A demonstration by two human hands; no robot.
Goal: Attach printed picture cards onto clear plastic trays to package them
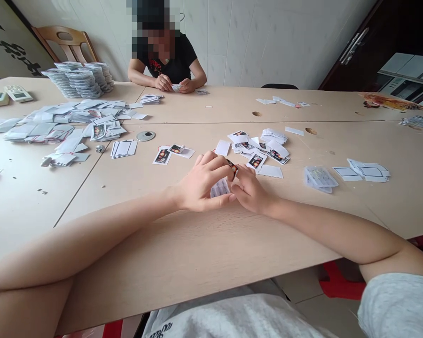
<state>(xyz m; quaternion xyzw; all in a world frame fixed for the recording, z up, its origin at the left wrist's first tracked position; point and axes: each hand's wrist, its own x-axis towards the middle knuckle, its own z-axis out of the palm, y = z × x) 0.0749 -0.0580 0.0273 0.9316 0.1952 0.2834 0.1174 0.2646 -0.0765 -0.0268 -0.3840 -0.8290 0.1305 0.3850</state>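
Observation:
My left hand [205, 183] arches over a small clear plastic case [219, 188], its thumb along the near edge and its fingers over the far side. Rows of small pale pieces show through the case. Beside it, my right hand [251, 188] has its fingers bent and pinched at the case's right side. A small dark printed label [233, 168] stands up between the fingertips of both hands. Just beyond my hands lies a loose pile of white slips and dark printed labels [257, 160]. The fingers hide much of the case.
Two stacked clear cases [320, 178] and outlined white cards [364, 171] lie to the right. At left are a heap of white packets [63, 117], a tape roll [145, 135] and tall stacks of packets [79, 77]. Across the table, a person [167, 61] handles a small item.

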